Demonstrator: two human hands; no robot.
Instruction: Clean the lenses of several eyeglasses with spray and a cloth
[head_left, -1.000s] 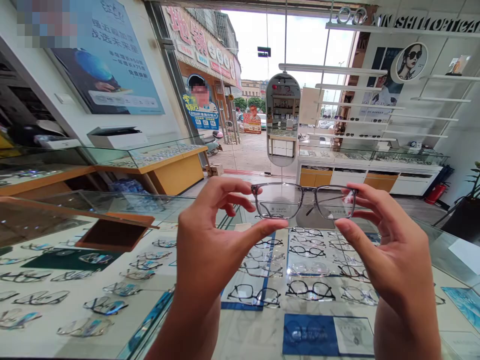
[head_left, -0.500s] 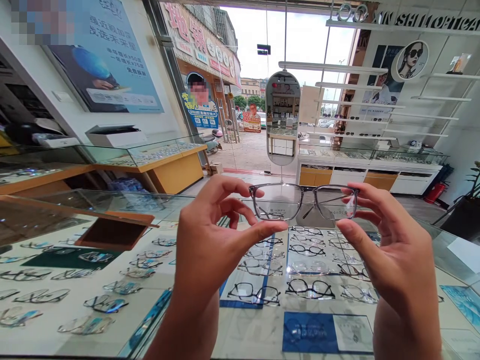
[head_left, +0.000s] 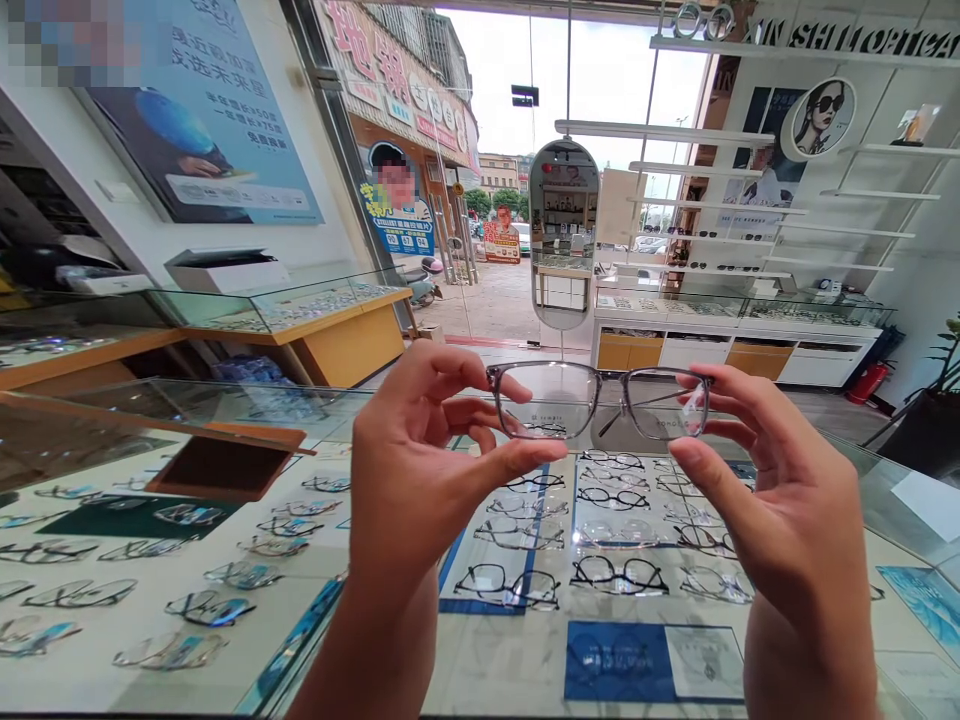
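A pair of eyeglasses (head_left: 611, 378) with a thin dark-grey, squarish frame is held up in front of me, lenses facing me and roughly level. My left hand (head_left: 427, 450) pinches the left rim, thumb below and fingers at the upper corner. At the right rim, my right hand (head_left: 780, 490) grips in the same way, thumb at the lower edge. The temples point away behind the lenses, partly hidden by the fingers. Below, a glass display case (head_left: 480, 660) holds rows of other frames, among them black-rimmed glasses (head_left: 619, 575).
A brown tray (head_left: 225, 462) sits on the left of the case. A blue-and-white card (head_left: 615, 662) lies near the front. Farther off are an oval hanging mirror (head_left: 565, 235), another display counter (head_left: 352, 340) and a red fire extinguisher (head_left: 868, 383).
The eyeglasses and both hands have shifted very slightly left in view, and the background has drifted a little with them. Both hands keep their hold.
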